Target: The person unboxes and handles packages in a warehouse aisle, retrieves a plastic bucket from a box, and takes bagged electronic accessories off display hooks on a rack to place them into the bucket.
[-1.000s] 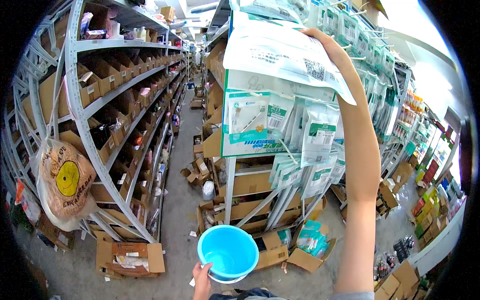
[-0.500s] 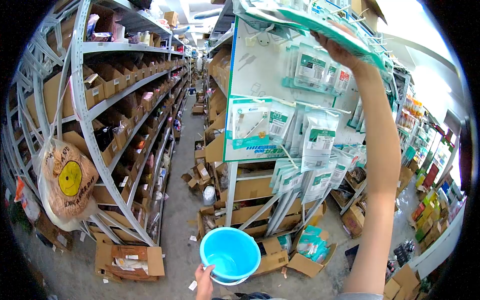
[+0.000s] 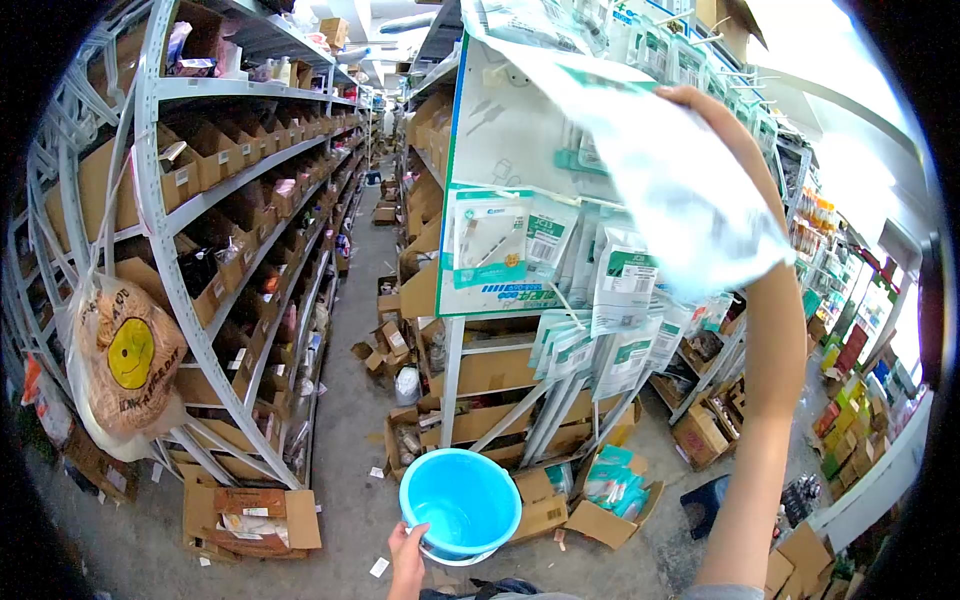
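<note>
My left hand grips the near-left rim of a light blue bucket, which is held low in front of me. Up at the display board, my right hand is closed on the top edge of a clear plastic packet. The packet hangs down slanting to the right, blurred and bright with glare, and covers part of my forearm and of the packets behind it. Below it, a white and green packet and a cable packet hang on the board's hooks.
On the left, a grey metal shelf carries rows of cardboard bins. A bag with a yellow smiley hangs from its post. An open carton of green packets stands on the floor beside the bucket. An aisle runs between the shelves.
The packet in my right hand has swung from nearly flat to hanging down, its lower end now across my forearm. The view has shifted slightly; my left hand still holds the bucket.
</note>
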`<state>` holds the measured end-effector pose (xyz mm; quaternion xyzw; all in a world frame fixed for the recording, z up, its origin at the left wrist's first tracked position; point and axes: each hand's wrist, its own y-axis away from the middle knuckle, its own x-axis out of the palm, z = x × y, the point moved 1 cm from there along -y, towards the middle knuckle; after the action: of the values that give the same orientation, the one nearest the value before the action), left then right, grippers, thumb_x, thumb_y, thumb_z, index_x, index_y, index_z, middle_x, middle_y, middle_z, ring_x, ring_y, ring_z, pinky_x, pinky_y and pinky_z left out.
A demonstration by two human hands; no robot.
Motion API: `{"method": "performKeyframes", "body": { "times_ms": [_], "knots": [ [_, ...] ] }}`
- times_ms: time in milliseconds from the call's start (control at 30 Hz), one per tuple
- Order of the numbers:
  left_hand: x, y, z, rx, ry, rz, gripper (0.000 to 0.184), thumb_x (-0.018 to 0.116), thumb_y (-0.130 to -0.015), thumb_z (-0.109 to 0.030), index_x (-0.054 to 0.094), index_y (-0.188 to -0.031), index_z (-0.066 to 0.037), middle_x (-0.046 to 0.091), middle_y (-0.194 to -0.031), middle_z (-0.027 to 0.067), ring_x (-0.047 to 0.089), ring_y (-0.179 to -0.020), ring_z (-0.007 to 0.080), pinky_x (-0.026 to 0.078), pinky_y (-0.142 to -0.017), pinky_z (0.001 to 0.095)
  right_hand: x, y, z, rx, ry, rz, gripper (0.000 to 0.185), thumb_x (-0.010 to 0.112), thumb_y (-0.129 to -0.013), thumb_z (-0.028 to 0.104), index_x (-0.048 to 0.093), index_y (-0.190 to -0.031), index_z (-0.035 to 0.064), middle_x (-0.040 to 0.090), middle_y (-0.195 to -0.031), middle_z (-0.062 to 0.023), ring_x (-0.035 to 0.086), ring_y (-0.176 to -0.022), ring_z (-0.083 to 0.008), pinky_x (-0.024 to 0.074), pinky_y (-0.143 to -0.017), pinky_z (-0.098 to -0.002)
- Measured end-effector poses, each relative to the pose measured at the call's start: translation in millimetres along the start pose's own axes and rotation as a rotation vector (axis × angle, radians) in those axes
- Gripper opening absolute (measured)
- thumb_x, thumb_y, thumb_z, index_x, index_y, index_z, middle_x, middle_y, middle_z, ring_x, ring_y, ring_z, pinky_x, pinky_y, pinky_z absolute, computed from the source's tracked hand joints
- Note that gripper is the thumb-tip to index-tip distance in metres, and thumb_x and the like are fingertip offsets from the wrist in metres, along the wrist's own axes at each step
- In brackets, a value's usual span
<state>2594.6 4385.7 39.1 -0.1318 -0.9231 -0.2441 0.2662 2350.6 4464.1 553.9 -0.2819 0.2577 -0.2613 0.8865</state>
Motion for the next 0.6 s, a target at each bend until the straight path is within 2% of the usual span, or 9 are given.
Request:
{"method": "performKeyframes", "body": {
  "times_ms": [33,67,100,167,233,267,433,600],
  "knots": [
    [1,1,0,-0.018,0.004,0.001,0.021,0.060,-0.063,0.001,0.046,-0.079,-0.001,0.053,-0.071,0.0065,0.052,-0.063,0.0133,0.041,-0.054,0.0221,3,3,0,0.238,-0.194,-0.048,0.038,0.055,-0.072,0.026,0.051,-0.092,-0.0065,0.059,-0.067,-0.0099,0.057,-0.048,-0.0104,0.0449,-0.036,-0.0156],
    [1,2,-1,-0.020,-0.002,0.002,0.021,0.060,-0.063,0.001,0.046,-0.079,-0.001,0.053,-0.071,0.0065,0.052,-0.063,0.0133,0.041,-0.054,0.0221,-4,0,-11,0.272,-0.207,0.036,0.040,0.058,-0.068,0.026,0.051,-0.089,-0.0073,0.059,-0.070,-0.0130,0.057,-0.050,-0.0103,0.0450,-0.038,-0.0156],
    [2,3,-1,-0.003,-0.003,0.013,0.021,0.060,-0.063,0.001,0.046,-0.079,-0.001,0.053,-0.071,0.0063,0.052,-0.063,0.0128,0.041,-0.054,0.0218,-7,10,-18,0.278,-0.154,-0.008,0.039,0.058,-0.069,0.027,0.051,-0.090,-0.0063,0.059,-0.074,-0.0125,0.057,-0.051,-0.0101,0.0458,-0.043,-0.0161],
    [6,6,-4,0.008,-0.019,0.030,0.021,0.060,-0.063,0.000,0.046,-0.079,-0.001,0.053,-0.070,0.0060,0.052,-0.062,0.0123,0.041,-0.054,0.0215,-11,22,-39,0.138,-0.022,-0.038,0.038,0.058,-0.069,0.025,0.050,-0.091,-0.0056,0.058,-0.076,-0.0117,0.057,-0.055,-0.0100,0.0465,-0.049,-0.0163],
    [11,10,-8,-0.022,-0.045,0.031,0.020,0.059,-0.064,-0.001,0.047,-0.079,-0.001,0.053,-0.070,0.0056,0.052,-0.062,0.0109,0.040,-0.053,0.0211,-11,44,-61,0.137,-0.111,0.022,0.036,0.059,-0.070,0.021,0.049,-0.092,-0.0048,0.058,-0.077,-0.0104,0.057,-0.058,-0.0100,0.0469,-0.052,-0.0176],
    [12,10,-7,-0.032,-0.060,0.037,0.020,0.059,-0.064,-0.001,0.047,-0.079,-0.001,0.053,-0.070,0.0056,0.052,-0.062,0.0109,0.040,-0.053,0.0211,-10,57,-68,0.151,-0.204,0.025,0.036,0.060,-0.070,0.019,0.047,-0.094,-0.0043,0.057,-0.077,-0.0101,0.057,-0.059,-0.0104,0.0470,-0.051,-0.0190],
    [14,3,4,-0.045,-0.120,0.057,0.019,0.059,-0.065,-0.002,0.047,-0.079,-0.002,0.052,-0.069,0.0040,0.049,-0.057,0.0097,0.038,-0.047,0.0222,-35,112,-136,0.193,-0.336,-0.048,0.034,0.056,-0.075,0.016,0.044,-0.099,-0.0042,0.056,-0.085,-0.0071,0.055,-0.071,-0.0089,0.0458,-0.061,-0.0207],
    [38,10,11,-0.074,-0.153,0.064,0.019,0.059,-0.065,-0.003,0.048,-0.080,-0.003,0.052,-0.068,0.0030,0.049,-0.055,0.0096,0.038,-0.045,0.0216,-72,178,-208,0.275,-0.266,-0.153,0.035,0.060,-0.072,0.018,0.048,-0.097,-0.0037,0.057,-0.086,-0.0083,0.054,-0.074,-0.0110,0.0432,-0.066,-0.0225]
  ]
}}
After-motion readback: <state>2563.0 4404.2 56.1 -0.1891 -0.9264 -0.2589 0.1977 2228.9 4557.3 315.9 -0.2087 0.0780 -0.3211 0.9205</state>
